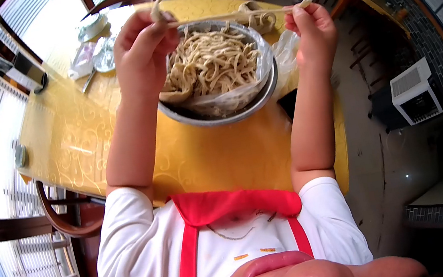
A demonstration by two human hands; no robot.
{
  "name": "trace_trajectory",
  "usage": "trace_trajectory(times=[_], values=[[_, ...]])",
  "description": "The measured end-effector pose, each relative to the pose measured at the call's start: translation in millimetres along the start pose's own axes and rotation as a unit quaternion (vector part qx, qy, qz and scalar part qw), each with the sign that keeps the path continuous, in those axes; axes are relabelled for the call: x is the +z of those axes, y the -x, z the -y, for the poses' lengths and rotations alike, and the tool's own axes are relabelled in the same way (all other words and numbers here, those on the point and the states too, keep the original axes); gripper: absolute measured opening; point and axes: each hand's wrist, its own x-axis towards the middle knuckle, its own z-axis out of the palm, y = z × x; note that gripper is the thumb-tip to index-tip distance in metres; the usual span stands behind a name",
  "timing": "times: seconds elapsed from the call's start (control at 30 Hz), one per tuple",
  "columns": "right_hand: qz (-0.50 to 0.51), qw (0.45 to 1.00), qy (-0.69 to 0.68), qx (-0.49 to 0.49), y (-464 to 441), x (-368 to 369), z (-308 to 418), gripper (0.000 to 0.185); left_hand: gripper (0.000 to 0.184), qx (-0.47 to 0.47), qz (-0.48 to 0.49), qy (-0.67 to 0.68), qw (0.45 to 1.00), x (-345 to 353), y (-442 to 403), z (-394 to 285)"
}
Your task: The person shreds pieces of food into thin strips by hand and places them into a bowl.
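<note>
Over a metal bowl (218, 120), a long pale beige noodle-like strip (231, 16) stretches nearly level between my two hands. My left hand (141, 52) is closed on one end, and a short bit of it sticks up above the fingers. At the other end, my right hand (312, 31) pinches the strip between thumb and fingertips. Below them, a heap of similar tangled strips (215, 61) fills the bowl, inside a clear plastic bag (263, 56) that lines it. Both hands are above the rim, apart from the heap.
The bowl stands on a yellow patterned table (207, 158). A tan bundled thing (259, 19) lies behind it, and a dark flat object (288, 103) is by my right forearm. Dishes (94, 26) are at the back left. A chair (65, 212) is at the left edge.
</note>
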Motion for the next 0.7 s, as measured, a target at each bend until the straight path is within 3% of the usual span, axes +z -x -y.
trace_trajectory(times=[0.17, 0.27, 0.37, 0.43, 0.47, 0.5, 0.63, 0.7], values=[[0.057, 0.991, -0.112, -0.043, -7.3, -9.3, -20.7, 0.01, 0.009, 0.034, -0.13, -0.085, 0.987, -16.5, -2.8, -9.5], [0.0, 0.992, -0.091, -0.091, -17.0, -9.0, -40.2, 0.013, 0.018, 0.065, -0.058, -0.031, 0.996, -63.2, -10.2, -6.0], [-0.064, 0.99, -0.119, -0.038, -14.5, -18.7, -9.8, 0.008, 0.012, 0.12, -0.116, 0.004, 0.986, -53.5, -12.5, -11.0], [-0.029, 0.987, -0.158, -0.005, -17.2, -29.4, -2.2, 0.008, 0.012, 0.052, -0.015, -0.032, 0.998, -54.9, -14.1, -23.6], [-0.039, 0.99, -0.139, -0.002, -15.0, -24.5, -1.9, 0.008, 0.013, 0.085, -0.098, -0.024, 0.991, -53.6, -17.6, -12.9], [-0.016, 0.989, -0.15, -0.006, -16.0, -21.8, -7.9, 0.01, 0.013, 0.104, -0.062, -0.037, 0.992, -61.0, -20.2, -7.9], [0.026, 0.996, 0.053, -0.06, -8.7, -1.3, -25.2, 0.011, 0.013, 0.052, -0.08, -0.066, 0.993, -34.7, -13.1, -2.2], [0.057, 0.988, 0.108, -0.091, -1.1, 6.5, -25.8, 0.011, 0.014, 0.044, -0.023, -0.058, 0.997, -36.1, -11.4, 1.3]])
